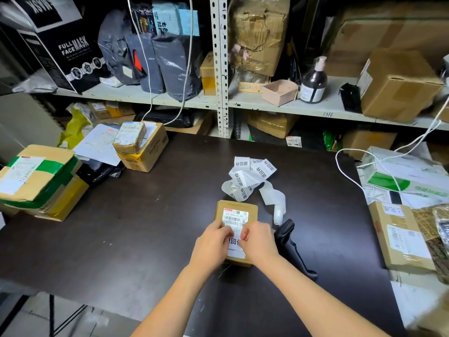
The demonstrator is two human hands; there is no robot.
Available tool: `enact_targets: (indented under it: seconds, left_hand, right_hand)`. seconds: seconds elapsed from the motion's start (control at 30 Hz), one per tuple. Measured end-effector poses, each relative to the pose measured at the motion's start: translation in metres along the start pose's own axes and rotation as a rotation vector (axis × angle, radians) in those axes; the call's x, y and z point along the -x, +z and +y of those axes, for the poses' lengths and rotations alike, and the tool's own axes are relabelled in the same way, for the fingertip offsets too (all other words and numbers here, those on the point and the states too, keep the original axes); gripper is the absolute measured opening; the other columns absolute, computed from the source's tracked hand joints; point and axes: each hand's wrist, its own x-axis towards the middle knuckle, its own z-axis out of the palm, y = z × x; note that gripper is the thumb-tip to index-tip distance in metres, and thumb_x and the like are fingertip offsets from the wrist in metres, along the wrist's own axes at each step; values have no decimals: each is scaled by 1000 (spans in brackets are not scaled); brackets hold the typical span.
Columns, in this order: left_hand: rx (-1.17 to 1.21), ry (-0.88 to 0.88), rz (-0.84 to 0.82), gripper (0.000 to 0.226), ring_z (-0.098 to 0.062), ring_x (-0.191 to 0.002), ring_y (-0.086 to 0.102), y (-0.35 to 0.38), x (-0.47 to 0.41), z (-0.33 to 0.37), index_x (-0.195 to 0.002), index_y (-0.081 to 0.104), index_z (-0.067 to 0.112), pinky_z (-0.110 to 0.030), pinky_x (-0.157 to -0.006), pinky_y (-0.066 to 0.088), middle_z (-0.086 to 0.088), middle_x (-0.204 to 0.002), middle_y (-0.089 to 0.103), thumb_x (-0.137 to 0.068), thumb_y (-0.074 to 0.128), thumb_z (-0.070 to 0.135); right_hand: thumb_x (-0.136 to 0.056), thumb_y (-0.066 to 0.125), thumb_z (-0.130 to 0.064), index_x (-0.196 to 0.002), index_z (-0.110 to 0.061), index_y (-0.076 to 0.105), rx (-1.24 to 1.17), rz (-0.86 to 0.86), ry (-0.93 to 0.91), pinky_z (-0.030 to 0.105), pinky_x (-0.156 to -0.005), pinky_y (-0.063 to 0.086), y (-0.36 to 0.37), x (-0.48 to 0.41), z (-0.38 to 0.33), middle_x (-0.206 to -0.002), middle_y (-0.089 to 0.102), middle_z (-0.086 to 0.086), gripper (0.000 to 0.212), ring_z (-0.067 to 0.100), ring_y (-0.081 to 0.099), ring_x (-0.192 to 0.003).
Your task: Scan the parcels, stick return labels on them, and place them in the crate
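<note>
Cardboard parcel (pixel 252 211) lies beneath; left hand (pixel 213 242), right hand (pixel 258 239) pinch label (pixel 233 242).

A black box (pixel 73 57) on the upper shelf is showing "FULL FACE MASK" in white, and the box above it (pixel 40 10) is carrying "MASK" upside down. The shelf edge (pixel 327 114) is bearing a handwritten "3316". The strip of return labels (pixel 252 173) on the table is repeating "退回件" in black. On the return label (pixel 233 241) lying on the parcel (pixel 252 212), only "回" is showing. The parcel's shipping label (pixel 235 216) is displaying a barcode with digits too small to read. A cardboard box (pixel 145 152) at the left is carrying a sideways brand word, perhaps "MORIO", not reading clearly
</note>
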Motion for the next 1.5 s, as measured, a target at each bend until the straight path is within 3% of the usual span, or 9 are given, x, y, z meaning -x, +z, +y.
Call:
enact_targets:
  seconds: [0.27, 0.37, 0.47, 0.63, 0.77, 1.0, 1.17, 1.33, 1.5]
  left_hand:
    - [63, -64, 37, 17, -8, -79, 51, 2, 1, -14, -97, 65, 36, -27, -62, 42, 13, -100, 35, -87, 71, 48]
    - [325, -106, 84, 17, -6, -79, 53, 2, 1, -25, -97, 74, 32, -21, -71, 47, 9, -99, 40, -83, 82, 29]
    - [468, -144, 96, 27, -7, -85, 59, -3, 3, -36, -100, 72, 35, -12, -77, 46, 6, -106, 49, -81, 84, 21]
    - [630, -289, 16, 56, -10, -98, 67, -11, 6, -41, -127, 54, 36, -18, -73, 54, 15, -119, 59, -80, 86, 33]
    - [730, -280, -112, 59, -4, -110, 67, -9, 11, -37, -136, 56, 37, -28, -94, 57, 17, -126, 68, -85, 82, 26]
    - [714, -257, -185, 75, 5, -123, 58, -7, 27, -24, -152, 40, 45, -27, -109, 45, 27, -128, 66, -89, 77, 27]
    - [688, -304, -111, 76, 10, -124, 54, -10, 69, -22, -142, 38, 63, -8, -97, 43, 32, -128, 64, -86, 80, 34]
    - [697, -354, 18, 75, 6, -128, 54, -17, 120, -27, -147, 36, 60, -25, -106, 44, 31, -135, 60, -89, 76, 35]
    - [679, -374, 113, 74, 7, -125, 56, -37, 176, -40, -144, 34, 65, -16, -96, 50, 32, -136, 59, -90, 75, 37]
  right_hand:
    - [-94, 69, -38, -111, -28, 70, 210, -11, -96, 30, -78, 47, 3, -1, 5, -116, 61, -1, 20, 23, 62, -106]
    - [-93, 72, -35, -117, -35, 72, 91, -75, -157, 32, -90, 49, 5, -1, 20, -119, 50, -9, 24, 16, 56, -114]
    - [-89, 76, -37, -115, -37, 74, -23, -55, -130, 29, -86, 49, 8, -1, 31, -111, 41, -13, 25, 10, 51, -111]
    - [-77, 86, -33, -130, -32, 59, -313, 57, -9, 26, -90, 50, 16, 3, 41, -118, 41, -10, 60, 11, 58, -101]
    - [-72, 89, -33, -142, -28, 49, -471, 95, 69, 36, -97, 53, 19, 9, 45, -120, 48, -14, 82, 12, 61, -112]
    - [-80, 80, -22, -111, -31, 70, -574, 27, 67, 40, -92, 58, 21, 15, 43, -109, 75, -12, 33, 11, 70, -100]
    - [-81, 78, -22, -108, -32, 72, -560, -63, -1, 39, -90, 59, 25, 29, 38, -105, 76, -15, 29, 9, 70, -99]
    - [-79, 77, -22, -110, -32, 73, -520, -105, -100, 38, -88, 60, 34, 56, 13, -103, 76, -16, 32, 8, 71, -97]
    - [-80, 79, -28, -111, -35, 72, -458, -157, -197, 39, -82, 61, 43, 86, -23, -102, 76, -17, 32, 8, 71, -95]
